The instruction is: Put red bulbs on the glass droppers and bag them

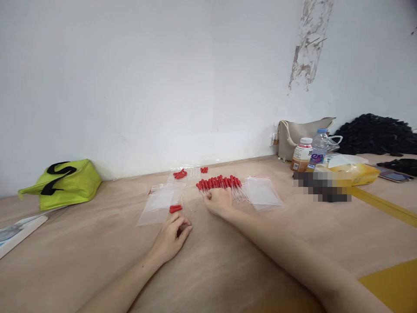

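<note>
A slanted row of red-bulbed droppers point(220, 181) with clear thin stems lies mid-table. Over the stems at the row's left end is my right hand point(220, 201), its thumb and fingers closed at a dropper stem; the exact grip is partly hidden. My left hand point(172, 237) rests on the table with curled fingers, fingertips close to the thumb. Its palm is hidden, so I cannot see what, if anything, is inside. Just beyond it lie two red bulbs point(176, 208), at the edge of a clear plastic bag point(156, 204).
Another flat bag point(263, 191) lies right of the row. Behind are loose red bulbs point(180, 174) and a smaller red cluster point(204, 170). A yellow-green pouch point(70, 184) sits left. Bottles point(301, 155), a beige bag point(304, 130) and a yellow pack point(358, 171) stand right.
</note>
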`<action>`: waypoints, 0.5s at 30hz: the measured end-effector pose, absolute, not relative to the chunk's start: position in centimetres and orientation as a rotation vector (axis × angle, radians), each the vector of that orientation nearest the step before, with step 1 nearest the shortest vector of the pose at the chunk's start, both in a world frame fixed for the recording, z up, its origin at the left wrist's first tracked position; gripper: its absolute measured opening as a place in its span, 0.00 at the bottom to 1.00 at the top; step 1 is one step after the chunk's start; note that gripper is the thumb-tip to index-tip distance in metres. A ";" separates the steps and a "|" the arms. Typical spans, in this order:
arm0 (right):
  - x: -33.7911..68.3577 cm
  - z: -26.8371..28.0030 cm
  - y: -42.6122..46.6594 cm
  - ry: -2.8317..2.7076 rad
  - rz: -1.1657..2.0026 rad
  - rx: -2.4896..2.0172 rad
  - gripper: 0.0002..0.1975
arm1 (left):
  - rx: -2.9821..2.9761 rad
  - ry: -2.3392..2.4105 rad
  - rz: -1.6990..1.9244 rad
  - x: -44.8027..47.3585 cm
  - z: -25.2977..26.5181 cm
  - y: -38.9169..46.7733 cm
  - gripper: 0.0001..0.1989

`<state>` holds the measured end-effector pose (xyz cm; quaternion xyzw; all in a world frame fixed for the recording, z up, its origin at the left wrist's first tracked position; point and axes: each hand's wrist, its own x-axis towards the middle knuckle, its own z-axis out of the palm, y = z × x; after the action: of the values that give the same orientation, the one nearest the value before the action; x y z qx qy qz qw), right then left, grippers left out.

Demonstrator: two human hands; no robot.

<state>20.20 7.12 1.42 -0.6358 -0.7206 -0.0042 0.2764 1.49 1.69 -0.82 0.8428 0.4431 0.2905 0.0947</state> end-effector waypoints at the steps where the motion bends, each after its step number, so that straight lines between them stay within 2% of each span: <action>1: 19.3 1.4 7.6 -1.928 -0.029 -1.723 0.12 | 2.499 1.309 0.859 1.5 -0.8 1.7 0.08; 10: 15.6 1.3 9.4 -1.948 0.031 -1.835 0.13 | 2.552 1.349 0.837 1.4 -0.9 1.7 0.09; 15: 15.8 0.5 9.5 -1.927 0.060 -1.825 0.13 | 2.480 1.550 0.990 1.2 -1.1 1.6 0.07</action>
<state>15.83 9.47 0.50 -0.6671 -0.7046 0.0218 0.2410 1.18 1.64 -1.07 0.8029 0.5018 0.3206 0.0270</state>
